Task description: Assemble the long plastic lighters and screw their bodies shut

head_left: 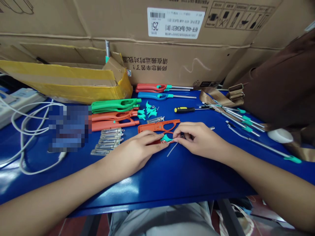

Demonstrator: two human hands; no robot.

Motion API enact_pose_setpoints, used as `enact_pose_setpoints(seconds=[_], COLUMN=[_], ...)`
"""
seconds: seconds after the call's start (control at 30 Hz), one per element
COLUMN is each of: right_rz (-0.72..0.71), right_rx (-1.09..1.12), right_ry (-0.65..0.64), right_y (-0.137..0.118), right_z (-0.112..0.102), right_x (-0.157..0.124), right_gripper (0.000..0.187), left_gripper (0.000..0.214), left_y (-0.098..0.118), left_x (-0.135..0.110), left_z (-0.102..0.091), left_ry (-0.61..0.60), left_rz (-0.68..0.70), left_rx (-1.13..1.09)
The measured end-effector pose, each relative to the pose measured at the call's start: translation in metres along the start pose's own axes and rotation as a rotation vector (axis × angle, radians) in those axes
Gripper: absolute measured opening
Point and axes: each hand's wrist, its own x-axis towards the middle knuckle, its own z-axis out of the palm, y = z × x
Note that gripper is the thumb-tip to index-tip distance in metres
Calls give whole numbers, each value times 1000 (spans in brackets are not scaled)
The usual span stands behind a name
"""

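Observation:
My left hand [139, 152] is closed, thumb and fingers around an orange lighter casing half [154, 141] low over the table. A teal trigger [166, 138] sits in that casing, beside my left fingertips. My right hand [194, 137] pinches at the casing's right end; what lies between its fingers is hidden. A thin translucent tube [172, 149] sticks out below the right fingertips. Beyond the right hand, a small metal end [211, 128] shows. The other orange casing half [158, 126] lies just behind both hands.
Clear fuel tanks [104, 144] and red and green lighter handles [113, 105] lie left. Behind are teal triggers [152, 112], a blue lighter [157, 95] and a screwdriver [184, 109]. Metal rods [265, 146] lie right. A yellow-edged box [98, 91] and cables [23, 141] stand left.

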Motion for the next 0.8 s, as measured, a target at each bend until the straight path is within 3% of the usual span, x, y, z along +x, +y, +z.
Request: enact_pose_setpoints(seconds=[0.17,0.3,0.47,0.8], right_rz=[15,-86,-210,-264], right_rx=[31,-12,-220,-294], right_ry=[20,20,-62,-97], right_y=[1,0,-1,-2], right_z=[1,0,0,2], right_x=[1,-1,-6,-8], right_gripper=[6,6,19,20], left_gripper=[37,36,31,23], left_y=[1,0,-1,0], left_x=[0,-1,0,3], left_z=[1,2,3,3], left_ry=[13,25,57,80], left_rz=[3,11,8,9], left_rx=[17,16,-48,-96])
